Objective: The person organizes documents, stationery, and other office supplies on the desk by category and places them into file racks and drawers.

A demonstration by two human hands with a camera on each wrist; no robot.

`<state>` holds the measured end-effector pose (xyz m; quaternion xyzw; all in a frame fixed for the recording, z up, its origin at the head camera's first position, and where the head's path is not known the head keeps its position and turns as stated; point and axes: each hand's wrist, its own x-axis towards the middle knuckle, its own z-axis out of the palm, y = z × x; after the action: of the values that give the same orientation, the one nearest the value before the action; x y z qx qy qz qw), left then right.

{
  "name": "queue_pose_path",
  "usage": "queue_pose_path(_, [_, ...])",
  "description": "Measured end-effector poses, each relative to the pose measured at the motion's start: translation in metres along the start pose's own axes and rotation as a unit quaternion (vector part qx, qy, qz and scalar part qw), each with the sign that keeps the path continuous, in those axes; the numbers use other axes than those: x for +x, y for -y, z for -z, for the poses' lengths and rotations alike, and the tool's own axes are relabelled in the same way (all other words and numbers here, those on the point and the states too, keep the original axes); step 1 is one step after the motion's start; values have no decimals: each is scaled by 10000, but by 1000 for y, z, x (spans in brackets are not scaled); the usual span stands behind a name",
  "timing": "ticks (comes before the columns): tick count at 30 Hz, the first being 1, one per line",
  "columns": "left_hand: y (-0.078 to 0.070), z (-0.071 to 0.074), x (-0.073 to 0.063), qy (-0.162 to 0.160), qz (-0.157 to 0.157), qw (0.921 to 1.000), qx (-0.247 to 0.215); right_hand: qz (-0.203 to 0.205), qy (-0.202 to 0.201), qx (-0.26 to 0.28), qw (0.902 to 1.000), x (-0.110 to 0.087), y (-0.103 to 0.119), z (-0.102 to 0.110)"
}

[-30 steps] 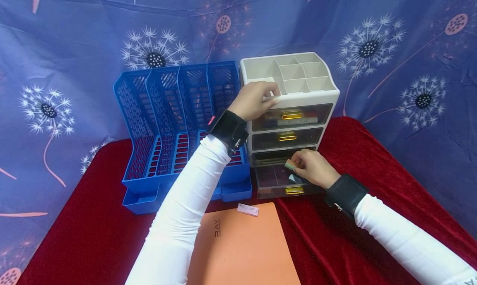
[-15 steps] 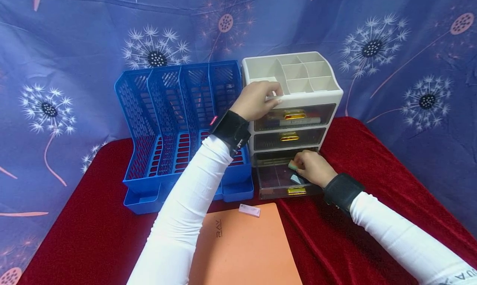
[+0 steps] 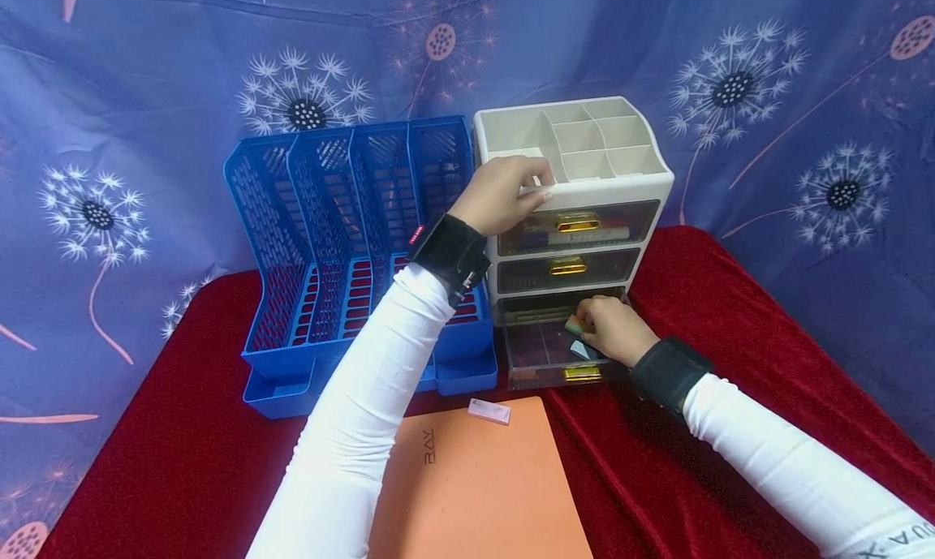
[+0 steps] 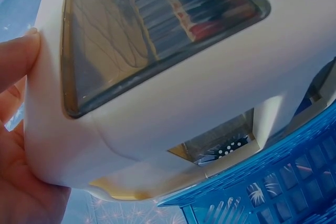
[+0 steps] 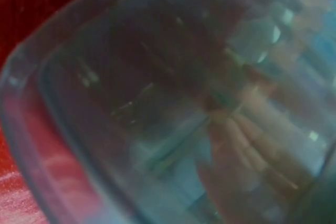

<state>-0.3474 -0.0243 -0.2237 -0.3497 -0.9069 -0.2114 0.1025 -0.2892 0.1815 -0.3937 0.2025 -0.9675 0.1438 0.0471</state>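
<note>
My left hand (image 3: pixel 504 192) grips the front top rim of the white drawer organizer (image 3: pixel 609 184), its thumb on the front face. In the left wrist view, fingers (image 4: pixel 18 59) lie against the organizer's edge. My right hand (image 3: pixel 617 328) reaches into the pulled-out, see-through bottom drawer (image 3: pixel 524 346). Between its thumb and fingers it pinches a small green-and-orange eraser (image 3: pixel 574 324). Just below lies a pale blue-white piece with a dark part (image 3: pixel 582 350), partly beside the hand. The right wrist view is blurred and looks through the drawer's clear wall.
A blue desk file rack (image 3: pixel 351 242) stands directly left of the organizer. In front, a pink eraser (image 3: pixel 489 411) lies on an orange mat (image 3: pixel 482 486). Two upper drawers are closed; the top one (image 3: pixel 621 226) holds markers. Red cloth (image 3: pixel 730 316) covers the table.
The right wrist has shifted slightly left, with the eraser still pinched over the drawer. The left hand keeps its hold on the rim. The head view has moved a little.
</note>
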Motion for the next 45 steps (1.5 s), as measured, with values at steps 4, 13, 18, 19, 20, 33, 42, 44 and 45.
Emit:
queue_pose_path(4, [0, 0, 0, 10, 17, 10000, -6, 60, -12, 24, 10000, -1, 0, 2])
queue_pose_path(13, [-1, -1, 3, 21, -68, 10000, 1, 134, -260, 506, 9983, -7, -1, 10])
queue_pose_path(18, [-2, 2, 2, 55, 8, 10000, 13, 171, -226, 710, 9971, -12, 10, 16])
queue_pose_path(19, [-2, 2, 2, 54, 8, 10000, 9, 194, -249, 742, 9967, -13, 13, 17])
queue_pose_path(20, [-2, 2, 2, 57, 11, 10000, 15, 213, -261, 786, 9963, -15, 16, 18])
queue_pose_path(33, [-2, 0, 2, 85, 63, 9999, -12, 1079, -570, 1027, 9872, -30, 77, 28])
queue_pose_path(42, [-1, 1, 2, 98, 72, 9999, 31, 1473, -243, 1117, 9825, -43, 113, 18])
queue_pose_path(44, [-1, 1, 2, 92, 81, 9999, 19, 1523, -199, 1057, 9825, -44, 117, 12])
queue_pose_path(45, [-2, 1, 2, 88, 81, 9999, 11, 1548, -179, 1027, 9824, -45, 119, 10])
